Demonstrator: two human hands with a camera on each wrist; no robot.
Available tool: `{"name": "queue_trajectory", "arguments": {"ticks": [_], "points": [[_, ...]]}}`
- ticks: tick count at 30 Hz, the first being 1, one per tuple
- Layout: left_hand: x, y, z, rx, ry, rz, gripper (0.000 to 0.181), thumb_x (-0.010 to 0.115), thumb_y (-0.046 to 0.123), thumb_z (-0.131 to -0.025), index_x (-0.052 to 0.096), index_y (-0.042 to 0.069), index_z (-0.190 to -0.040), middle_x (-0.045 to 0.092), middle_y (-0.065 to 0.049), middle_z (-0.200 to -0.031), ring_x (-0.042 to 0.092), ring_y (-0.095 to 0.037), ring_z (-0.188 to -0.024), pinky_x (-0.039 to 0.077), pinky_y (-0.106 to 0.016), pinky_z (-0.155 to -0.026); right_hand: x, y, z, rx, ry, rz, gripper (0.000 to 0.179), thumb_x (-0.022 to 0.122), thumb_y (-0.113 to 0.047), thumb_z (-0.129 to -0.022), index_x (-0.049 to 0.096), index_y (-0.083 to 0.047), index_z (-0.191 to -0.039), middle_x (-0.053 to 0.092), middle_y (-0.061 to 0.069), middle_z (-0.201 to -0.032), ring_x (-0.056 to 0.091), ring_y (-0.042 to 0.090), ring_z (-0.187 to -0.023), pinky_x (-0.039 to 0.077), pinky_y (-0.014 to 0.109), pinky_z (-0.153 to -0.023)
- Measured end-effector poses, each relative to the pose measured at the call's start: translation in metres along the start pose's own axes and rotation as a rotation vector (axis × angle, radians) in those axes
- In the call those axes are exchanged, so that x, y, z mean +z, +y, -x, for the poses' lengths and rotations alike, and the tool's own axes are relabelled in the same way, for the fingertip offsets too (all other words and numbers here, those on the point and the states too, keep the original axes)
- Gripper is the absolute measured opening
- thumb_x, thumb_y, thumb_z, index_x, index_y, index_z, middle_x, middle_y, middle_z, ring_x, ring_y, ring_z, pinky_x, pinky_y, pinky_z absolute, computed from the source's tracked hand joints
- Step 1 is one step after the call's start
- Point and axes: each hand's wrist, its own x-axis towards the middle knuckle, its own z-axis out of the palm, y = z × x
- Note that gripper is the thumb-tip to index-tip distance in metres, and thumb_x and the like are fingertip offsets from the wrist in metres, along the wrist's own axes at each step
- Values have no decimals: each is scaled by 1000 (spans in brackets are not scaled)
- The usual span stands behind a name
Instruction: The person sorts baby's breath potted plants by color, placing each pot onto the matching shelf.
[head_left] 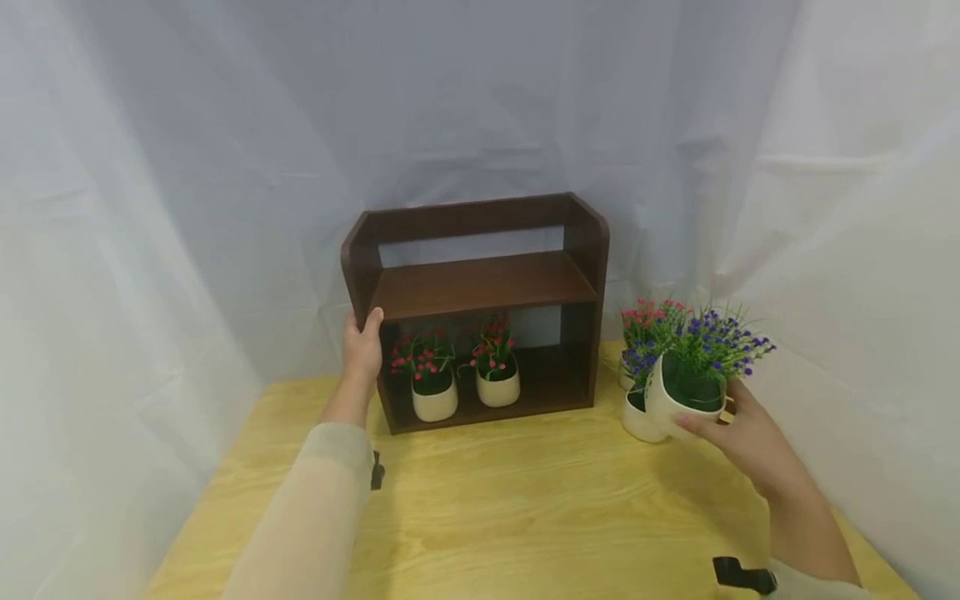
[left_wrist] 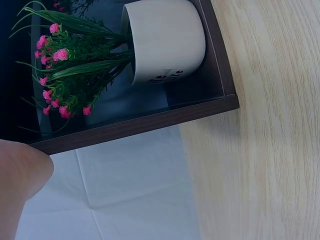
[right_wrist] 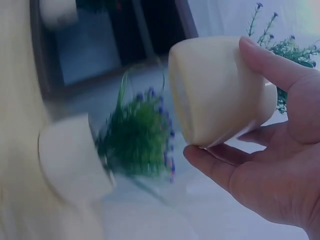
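My left hand (head_left: 363, 354) grips the left side panel of a dark brown two-tier wooden shelf (head_left: 480, 287), its thumb on the front edge. In the head view my right hand (head_left: 757, 442) holds a white pot with purple flowers (head_left: 690, 392), tilted and raised above the table. The right wrist view shows the thumb and fingers around that pot (right_wrist: 220, 90). Two white pots with pink-red flowers, one at the left (head_left: 435, 405) and one near the middle (head_left: 498, 390), stand on the lower tier. The upper tier holds nothing.
Another purple-flowered pot (head_left: 641, 423) stands on the table right of the shelf, partly covered by the held one. Behind it is a red-flowered plant (head_left: 651, 315), its pot mostly hidden. White curtains (head_left: 480, 108) surround the light wooden table (head_left: 525, 508).
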Motion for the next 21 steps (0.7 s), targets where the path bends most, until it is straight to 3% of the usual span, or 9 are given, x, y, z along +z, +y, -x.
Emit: {"name": "queue_trajectory", "arguments": {"ticks": [2,9,16,21], "points": [[-2,0,0,-11,4,-18,75,48,53,-112,23,16,-172,27,-13,-180,21,-33,-169,16,-51,-141,8,-10,-8,-41,6,-60,122,74,-43,-103,-20,-2,-169,-7,34,-178,16,63,-161,33,77,-124],[0,0,1,-2,3,-33,74,48,53,-112,25,15,-171,28,-15,-179,22,-36,-169,17,-54,-140,45,-40,-36,-172,19,-170,101,79,-33,-101,13,-7,-173,36,25,-171,39,44,-157,43,60,-124],[1,0,4,-25,1,-32,80,46,53,-112,13,16,-175,20,-15,-182,17,-35,-170,14,-53,-141,73,-73,-53,-218,19,-180,98,82,-39,-98,22,-10,-170,41,24,-169,40,46,-159,42,64,-126],[0,0,2,-6,23,-9,81,48,51,-112,14,13,-175,20,-16,-182,17,-35,-170,13,-51,-141,90,-106,-70,-341,5,-166,91,79,-40,-101,26,-9,-167,46,24,-165,48,46,-153,48,63,-121]]}}
